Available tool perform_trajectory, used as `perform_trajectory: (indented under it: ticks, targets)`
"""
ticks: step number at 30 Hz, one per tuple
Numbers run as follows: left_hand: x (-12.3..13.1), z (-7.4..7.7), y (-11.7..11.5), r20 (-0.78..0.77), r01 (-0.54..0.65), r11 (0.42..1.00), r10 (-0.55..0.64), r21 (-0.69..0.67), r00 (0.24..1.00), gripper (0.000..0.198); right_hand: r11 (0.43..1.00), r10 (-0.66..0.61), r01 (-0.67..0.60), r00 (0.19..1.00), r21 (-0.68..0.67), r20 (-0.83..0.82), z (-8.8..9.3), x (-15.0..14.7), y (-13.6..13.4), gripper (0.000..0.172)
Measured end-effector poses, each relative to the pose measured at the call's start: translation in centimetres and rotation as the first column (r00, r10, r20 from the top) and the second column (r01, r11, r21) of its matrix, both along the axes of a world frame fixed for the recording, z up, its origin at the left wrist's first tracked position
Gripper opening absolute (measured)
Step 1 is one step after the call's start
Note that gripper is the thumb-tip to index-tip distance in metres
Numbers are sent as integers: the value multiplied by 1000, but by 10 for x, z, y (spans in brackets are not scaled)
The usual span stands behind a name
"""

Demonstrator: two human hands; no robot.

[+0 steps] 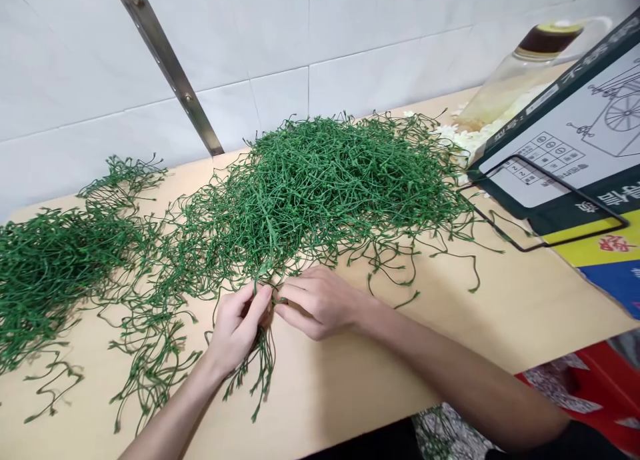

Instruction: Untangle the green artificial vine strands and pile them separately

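Forearms (445,367), hands (317,305) pinching green strands (264,363) — thin, wavy (knobby-tipped), dangling.

This looks like a small craft workspace, home or workshop being unclear: a flat, pale tan surface (380,380) lies beneath the fingers (260,305), a big tangled heap of thin green stems (345,173) just beyond them, a glossy white tiled wall (270,40) farther behind.

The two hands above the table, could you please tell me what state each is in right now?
Left hand: closed, holding a bunch of green stems.
Right hand: curled, close beside the left; whether it grips a stem cannot be told.
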State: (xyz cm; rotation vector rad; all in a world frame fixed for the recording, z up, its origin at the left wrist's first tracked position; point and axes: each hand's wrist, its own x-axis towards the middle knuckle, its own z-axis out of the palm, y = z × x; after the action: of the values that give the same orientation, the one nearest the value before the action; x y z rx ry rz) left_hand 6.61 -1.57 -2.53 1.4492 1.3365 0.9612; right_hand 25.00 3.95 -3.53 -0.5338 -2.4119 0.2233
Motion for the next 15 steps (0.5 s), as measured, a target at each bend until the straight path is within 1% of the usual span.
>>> perform_trajectory:
  ticks: [2, 4, 7, 9, 11, 13, 15]
  targets:
    - [0, 0, 1, -12, -4, 1000, 4, -9, 1000, 39, 996, 27, -26, 1000, -88, 14, 3, 1, 0, 30]
    - [-2, 0, 1, -39, 13, 1000, -13, 0, 999, 39, 992, 39, -35, 999, -123, 33, 5, 2, 1, 31]
    - [-5, 1, 2, -129, 71, 996, -63, 62, 990, 39, 996, 34, -30, 998, -85, 48, 2, 1, 0, 35]
    - [-4, 3, 3, -230, 133, 984, -103, 118, 968, 39, 997, 54, -51, 998, -64, 32, -1, -1, -1, 34]
    - [-2, 7, 4, -303, 201, 968, -148, 152, 941, 42, 994, 80, -80, 997, -76, 6, -3, -1, -1, 32]
    - [0, 9, 4, -301, 262, 952, -206, 156, 931, 48, 986, 100, -101, 995, -135, -11, -2, -1, -1, 33]
    - [1, 10, 4, -249, 294, 945, -253, 144, 935, 56, 961, 131, -132, 991, -245, -23, 1, 0, -1, 34]
